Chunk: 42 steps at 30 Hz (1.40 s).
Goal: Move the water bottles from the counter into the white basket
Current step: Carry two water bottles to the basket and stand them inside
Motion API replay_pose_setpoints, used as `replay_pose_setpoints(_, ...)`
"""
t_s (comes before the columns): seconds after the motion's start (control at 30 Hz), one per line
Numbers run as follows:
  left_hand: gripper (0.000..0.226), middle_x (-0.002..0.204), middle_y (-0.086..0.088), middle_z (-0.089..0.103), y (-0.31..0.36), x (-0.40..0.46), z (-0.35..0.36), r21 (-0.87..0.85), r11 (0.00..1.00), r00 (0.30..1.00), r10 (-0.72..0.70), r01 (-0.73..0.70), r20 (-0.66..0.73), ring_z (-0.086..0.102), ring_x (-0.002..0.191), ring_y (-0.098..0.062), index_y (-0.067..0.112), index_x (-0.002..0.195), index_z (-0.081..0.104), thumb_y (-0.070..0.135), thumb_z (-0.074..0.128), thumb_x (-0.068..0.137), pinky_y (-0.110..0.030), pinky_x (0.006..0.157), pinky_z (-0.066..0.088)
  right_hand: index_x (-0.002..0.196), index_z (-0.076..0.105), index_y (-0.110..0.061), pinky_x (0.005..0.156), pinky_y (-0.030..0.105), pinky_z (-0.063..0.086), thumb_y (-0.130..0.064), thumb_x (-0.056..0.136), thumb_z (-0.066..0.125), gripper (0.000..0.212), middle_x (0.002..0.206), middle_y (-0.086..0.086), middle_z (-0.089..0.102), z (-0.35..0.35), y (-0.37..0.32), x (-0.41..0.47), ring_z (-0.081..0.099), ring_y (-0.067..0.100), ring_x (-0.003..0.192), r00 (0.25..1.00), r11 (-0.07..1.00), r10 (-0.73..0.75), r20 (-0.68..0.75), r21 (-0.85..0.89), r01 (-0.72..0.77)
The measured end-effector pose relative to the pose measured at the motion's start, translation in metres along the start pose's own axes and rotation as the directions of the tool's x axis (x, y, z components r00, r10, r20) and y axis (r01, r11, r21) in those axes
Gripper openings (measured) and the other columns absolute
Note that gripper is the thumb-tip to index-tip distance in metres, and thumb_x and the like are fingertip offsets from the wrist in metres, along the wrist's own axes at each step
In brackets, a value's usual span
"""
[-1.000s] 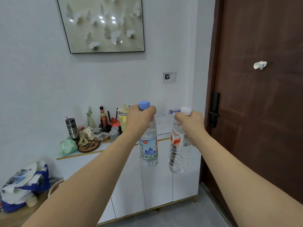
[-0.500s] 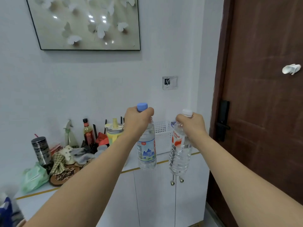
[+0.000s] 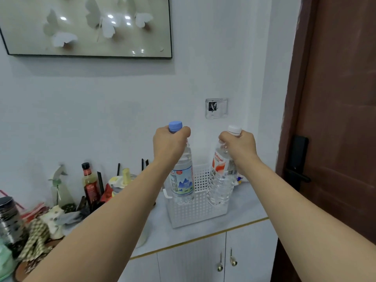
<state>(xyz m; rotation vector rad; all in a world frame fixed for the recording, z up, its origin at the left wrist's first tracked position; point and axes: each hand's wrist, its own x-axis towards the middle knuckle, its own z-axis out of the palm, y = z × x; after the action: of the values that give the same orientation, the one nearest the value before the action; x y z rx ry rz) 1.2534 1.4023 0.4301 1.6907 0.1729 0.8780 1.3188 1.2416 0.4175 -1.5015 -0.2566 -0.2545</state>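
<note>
My left hand (image 3: 169,145) grips the neck of a clear water bottle with a blue cap (image 3: 182,180) and a mountain label. In my right hand (image 3: 239,148) hangs a second clear bottle with a white cap (image 3: 220,186) and a red-and-white label, also held by the neck. Both bottles hang upright in front of and over the white perforated basket (image 3: 195,212), which stands on the grey counter (image 3: 244,206). The lower ends of the bottles overlap the basket's rim in this view; whether they are inside it I cannot tell.
Left of the basket the counter is crowded: a sauce bottle (image 3: 89,185), a spray bottle (image 3: 59,186), a yellow-lidded cup (image 3: 122,180), a steel tumbler (image 3: 9,218), cloths. A brown door (image 3: 341,119) with a black handle stands at the right. White cabinet doors (image 3: 203,261) are below.
The view has closed in on the counter. Both hands with their bottles have come up to the basket, which now appears large right behind them.
</note>
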Motion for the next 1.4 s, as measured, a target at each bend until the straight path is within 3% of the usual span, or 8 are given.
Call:
replay_pose_setpoints(0.17,0.026,0.058,-0.008,0.046,-0.021,0.049,0.04,0.025,1.0,0.998,0.016,-0.015,-0.057,0.04,0.057,-0.017,0.005,0.06,0.049,0.027,0.061,0.063,-0.035,0.055,0.036,0.079,0.065,-0.007,0.054,0.027,0.045,-0.013,0.074,0.065,0.008,0.069,0.005,0.057,0.002,0.023,0.067,0.053,0.017,0.057,1.0,1.0,0.018,0.021,0.011,-0.018)
replay_pose_setpoints(0.43,0.02,0.062,-0.008,0.045,-0.064,0.112,0.085,0.008,0.998,0.989,-0.059,0.061,-0.137,0.041,0.059,-0.017,0.007,0.067,0.054,0.026,0.06,0.064,-0.035,0.056,0.036,0.077,0.06,-0.017,0.066,0.032,0.049,-0.026,0.08,0.071,0.014,0.076,0.001,0.062,0.022,0.071,0.156,0.059,0.019,0.07,0.997,1.0,0.011,0.075,0.019,-0.013)
replay_pose_setpoints(0.53,0.016,0.063,-0.008,0.043,-0.084,0.128,0.1,0.001,0.997,0.989,-0.074,0.075,-0.126,0.039,0.06,-0.017,0.01,0.069,0.051,0.024,0.06,0.068,-0.035,0.057,0.035,0.086,0.058,-0.022,0.077,0.033,0.052,-0.033,0.085,0.07,0.016,0.083,-0.003,0.063,0.03,0.091,0.18,0.063,0.018,0.079,0.994,0.998,0.025,0.102,0.048,-0.03)
replay_pose_setpoints(0.7,0.02,0.063,0.0,0.038,-0.126,0.151,0.126,-0.02,0.987,0.982,-0.162,0.161,-0.098,0.034,0.061,-0.018,0.014,0.073,0.042,0.015,0.061,0.08,-0.033,0.058,0.033,0.114,0.049,-0.015,0.067,0.023,0.044,-0.03,0.094,0.061,0.028,0.1,-0.001,0.056,0.044,0.127,0.212,0.054,0.015,0.088,0.978,0.996,0.084,0.193,0.004,-0.086)
replay_pose_setpoints(0.83,0.013,0.076,0.0,0.044,-0.17,0.164,0.139,-0.047,0.959,0.956,-0.284,0.281,-0.077,0.039,0.067,-0.016,0.015,0.09,0.046,0.012,0.059,0.087,-0.028,0.06,0.036,0.127,0.043,-0.013,0.086,0.032,0.045,-0.033,0.096,0.057,0.039,0.116,0.004,0.054,0.054,0.166,0.228,0.053,0.018,0.1,0.949,0.984,0.165,0.268,-0.106,-0.141)
replay_pose_setpoints(1.03,0.019,0.101,-0.008,0.058,-0.248,0.169,0.156,0.012,0.889,0.884,-0.454,0.458,-0.11,0.053,0.108,-0.037,0.039,0.083,0.049,0.033,0.062,0.072,-0.045,0.081,0.05,0.108,0.052,-0.019,0.07,0.022,0.04,-0.03,0.093,0.063,0.022,0.093,-0.006,0.054,0.068,0.228,0.241,0.051,0.01,0.086,0.894,0.966,0.186,0.408,-0.244,-0.089)
replay_pose_setpoints(1.27,0.021,0.115,-0.005,0.043,-0.292,0.152,0.179,0.14,0.868,0.874,-0.45,0.476,-0.183,0.045,0.112,-0.031,0.027,0.1,0.051,0.033,0.065,0.084,-0.046,0.09,0.047,0.101,0.059,-0.027,0.087,0.043,0.052,-0.052,0.077,0.069,0.036,0.097,-0.007,0.066,0.066,0.285,0.244,0.062,0.019,0.097,0.862,0.893,0.21,0.461,-0.45,0.024)
replay_pose_setpoints(1.4,0.023,0.115,-0.004,0.037,-0.315,0.141,0.179,0.159,0.852,0.862,-0.469,0.498,-0.191,0.037,0.114,-0.027,0.026,0.105,0.049,0.029,0.063,0.086,-0.038,0.085,0.038,0.105,0.059,-0.028,0.089,0.04,0.051,-0.045,0.081,0.072,0.032,0.1,-0.008,0.066,0.063,0.299,0.25,0.062,0.015,0.099,0.849,0.894,0.248,0.467,-0.449,-0.014)
